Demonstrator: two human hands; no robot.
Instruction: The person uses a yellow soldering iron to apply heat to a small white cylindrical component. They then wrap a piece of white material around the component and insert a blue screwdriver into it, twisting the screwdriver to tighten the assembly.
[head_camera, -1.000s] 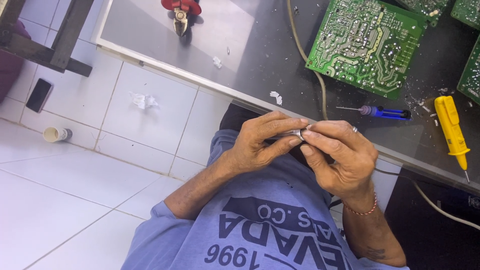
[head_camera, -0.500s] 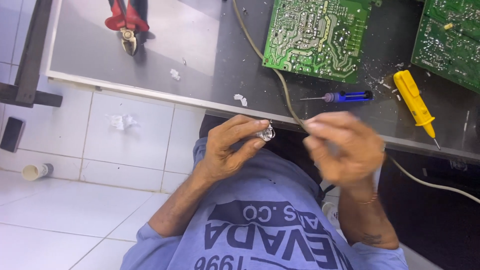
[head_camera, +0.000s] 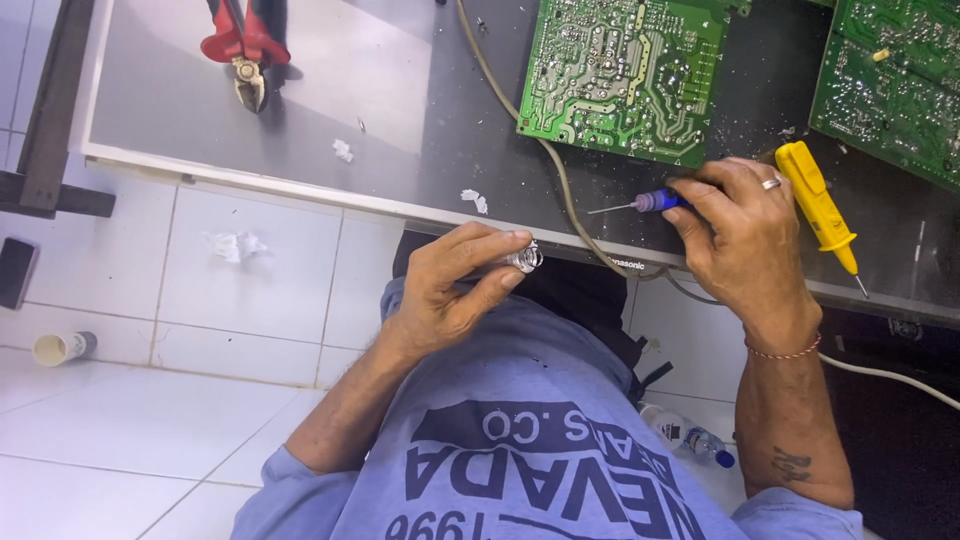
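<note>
Fingers (head_camera: 495, 262) round a small, possibly glass, clear cylinder (head_camera: 524, 259).

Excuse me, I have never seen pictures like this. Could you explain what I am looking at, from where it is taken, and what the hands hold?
The camera sits on a person's head and looks down, so you see their own arms and blue shirt. The left hand holds a small clear glass part above the lap. The right hand grips a small blue-handled screwdriver lying on the grey table. Also there: green circuit boards, a yellow-handled tool, red-handled cutters and a cable.
</note>
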